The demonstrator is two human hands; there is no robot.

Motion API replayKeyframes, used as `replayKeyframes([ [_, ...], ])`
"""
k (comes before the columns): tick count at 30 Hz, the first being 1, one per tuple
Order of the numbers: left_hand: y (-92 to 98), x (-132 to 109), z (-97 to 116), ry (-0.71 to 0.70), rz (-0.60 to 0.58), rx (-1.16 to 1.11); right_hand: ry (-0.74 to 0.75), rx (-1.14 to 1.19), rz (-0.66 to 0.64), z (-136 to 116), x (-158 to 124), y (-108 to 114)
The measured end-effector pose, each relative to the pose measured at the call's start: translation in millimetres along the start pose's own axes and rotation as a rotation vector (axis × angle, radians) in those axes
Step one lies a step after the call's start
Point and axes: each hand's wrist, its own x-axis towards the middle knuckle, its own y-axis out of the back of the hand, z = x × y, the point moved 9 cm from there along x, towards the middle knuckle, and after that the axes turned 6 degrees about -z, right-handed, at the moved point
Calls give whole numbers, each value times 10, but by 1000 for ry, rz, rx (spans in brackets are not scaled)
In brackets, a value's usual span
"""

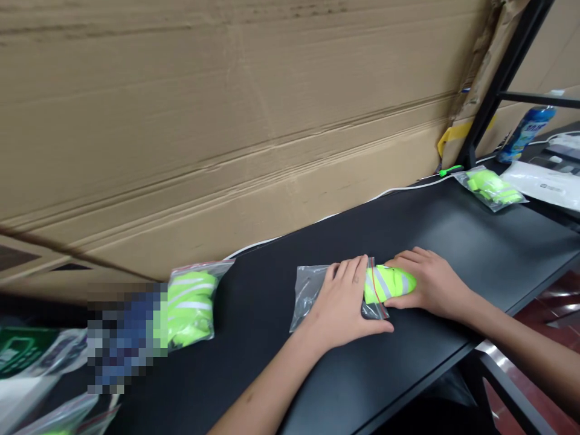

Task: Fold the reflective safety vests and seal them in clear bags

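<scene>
The left hand [339, 308] held a clear zip bag [310, 296], its fingers [351, 272] lightly spread on top of the plastic and its thumb along the lower edge. The right hand [430, 284] gripped a folded neon-yellow reflective vest [387, 284], fingers [403, 260] closed over its end. The vest lay partly inside the bag's mouth, on the black bench [453, 229].
</scene>
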Motion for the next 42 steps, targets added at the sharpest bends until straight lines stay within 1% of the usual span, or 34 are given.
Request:
replayKeyframes([
  [4,-46,16,-18,46,5,53,-9,-46,-30,-106,125,-16],
  [7,-67,24,26,44,12,101,-23,-87,-35,-198,177,-75],
  [11,-48,27,89,39,64,132,-62,-129,-35,-313,235,-163],
  [14,-38,26,99,52,92,131,-67,-125,-75,-373,271,-232],
  [17,-48,24,102,58,95,125,19,-7,-164,-405,246,-279],
  [20,-57,22,107,51,91,119,159,262,-237,-381,125,-250],
  [22,-62,24,104,51,86,116,192,463,-246,-287,37,-217],
  [25,-63,27,108,51,79,128,152,668,-199,-117,-26,-222],
  [28,-48,33,142,44,82,151,66,748,-93,-16,11,-252],
  [32,-17,48,209,42,91,151,1,864,126,13,128,-217],
  [34,-4,52,224,60,103,151,-13,938,190,10,179,-233],
  [36,0,53,225,77,112,164,-28,983,222,18,205,-256],
  [37,-3,54,223,83,112,173,-36,977,229,25,203,-257],
  [39,-16,55,218,87,107,193,-82,888,221,58,169,-234],
  [40,-22,57,215,88,103,199,-128,806,196,85,140,-215],
  [42,-36,59,209,90,92,206,-243,573,103,144,72,-165],
])
